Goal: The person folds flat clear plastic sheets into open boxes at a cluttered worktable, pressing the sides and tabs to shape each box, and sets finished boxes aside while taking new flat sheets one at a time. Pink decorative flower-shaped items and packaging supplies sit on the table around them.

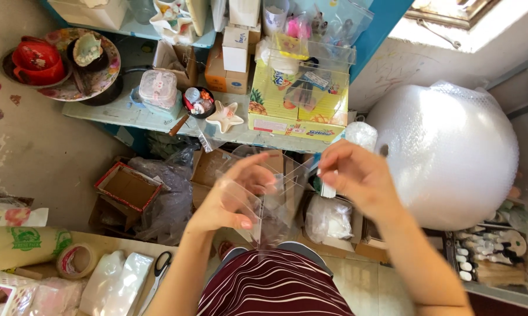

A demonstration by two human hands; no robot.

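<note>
So, nearest the camera, a maroon striped garment is filling the bottom middle, with both forearms reaching up from either side of it. Off to the lower left, a worktop is carrying black-handled scissors, a roll of tape, a green-printed roll of wrap and some clear plastic bags.

Just above the lap, both hands are working on a clear plastic box that's only partly folded up. The left hand is curling around the box's left panel, thumb pinching its lower edge and fingers stretching over the top. The right hand is pinching a clear flap at the upper right with its fingertips, the rest of its fingers loosely bent. The box is hanging in the air between the two hands, over some open cardboard boxes and crumpled plastic sitting on the floor.

To the right, a big roll of bubble wrap is taking up loads of space, and a tray of small white and dark pieces is sitting below it.

Further back, a pale blue shelf is holding a yellow printed carton, a white star-shaped dish, a small bowl of trinkets, a clear lidded tub and a floral plate with a red cup beside it.
</note>
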